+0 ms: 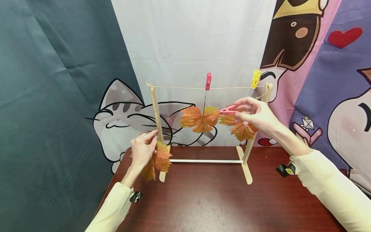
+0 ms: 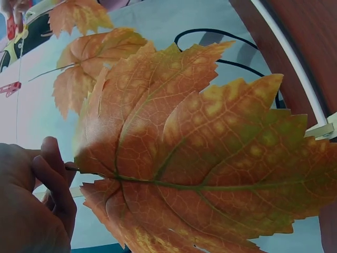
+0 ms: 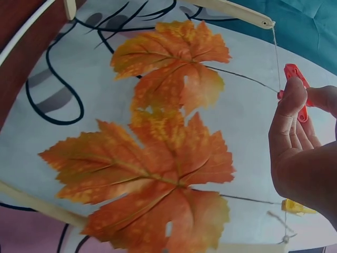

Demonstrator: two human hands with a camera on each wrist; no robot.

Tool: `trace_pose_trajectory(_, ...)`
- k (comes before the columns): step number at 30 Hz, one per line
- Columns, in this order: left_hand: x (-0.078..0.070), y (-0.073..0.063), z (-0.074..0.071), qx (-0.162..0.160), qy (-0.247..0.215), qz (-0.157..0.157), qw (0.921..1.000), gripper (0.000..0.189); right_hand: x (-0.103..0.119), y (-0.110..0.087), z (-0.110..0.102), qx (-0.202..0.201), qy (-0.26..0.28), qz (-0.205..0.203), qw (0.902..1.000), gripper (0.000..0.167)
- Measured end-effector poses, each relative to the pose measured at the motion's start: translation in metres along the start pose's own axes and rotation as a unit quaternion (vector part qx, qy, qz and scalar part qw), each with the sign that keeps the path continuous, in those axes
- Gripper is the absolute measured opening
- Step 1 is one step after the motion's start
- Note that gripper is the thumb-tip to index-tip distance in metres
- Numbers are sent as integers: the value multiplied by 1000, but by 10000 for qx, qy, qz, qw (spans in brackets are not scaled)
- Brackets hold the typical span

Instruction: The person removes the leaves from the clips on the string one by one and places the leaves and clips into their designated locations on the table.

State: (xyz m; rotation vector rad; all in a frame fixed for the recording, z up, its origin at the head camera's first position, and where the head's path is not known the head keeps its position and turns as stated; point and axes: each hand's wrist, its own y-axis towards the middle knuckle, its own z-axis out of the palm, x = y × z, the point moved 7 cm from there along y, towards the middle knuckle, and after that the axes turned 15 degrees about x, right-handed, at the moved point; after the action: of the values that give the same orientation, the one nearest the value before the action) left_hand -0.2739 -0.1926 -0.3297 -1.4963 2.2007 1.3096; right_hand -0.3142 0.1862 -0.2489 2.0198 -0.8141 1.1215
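My left hand [image 1: 141, 149] pinches the thin stem of an orange maple leaf [image 1: 162, 158] beside the rack's left post. This leaf [image 2: 210, 158] fills much of the left wrist view. My right hand [image 1: 258, 115] holds a pink-red clothespin [image 1: 227, 110] between thumb and fingers, in front of the line's right half. A second maple leaf [image 1: 200, 119] hangs by its stem from a red clothespin [image 1: 208, 81] at mid-line. Near the right post, a yellow clothespin [image 1: 256, 79] holds a third maple leaf [image 1: 243, 131], partly hidden by my right hand.
The wooden rack [image 1: 157, 112] carries a thin string [image 1: 179, 87] between two posts, with a white rod [image 1: 205, 161] low down. It stands on a dark red-brown table [image 1: 208, 199]. Printed cloth [image 1: 191, 38] hangs behind.
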Motion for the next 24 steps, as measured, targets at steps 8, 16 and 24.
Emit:
trace_pose_trajectory(8,3,-8,4,82,331,161,9993,26,-14,-18,0,76,836,-175,9963,27)
trace_pose_trajectory(16,10,-16,9,145,437,164,9988,25,-33,-35,0,8,1029,-117,9946,28)
trace_pose_trajectory(24,17,-25,14,295,384,38,9988,27,-51,-52,2,-31,1182,-121,9929,29)
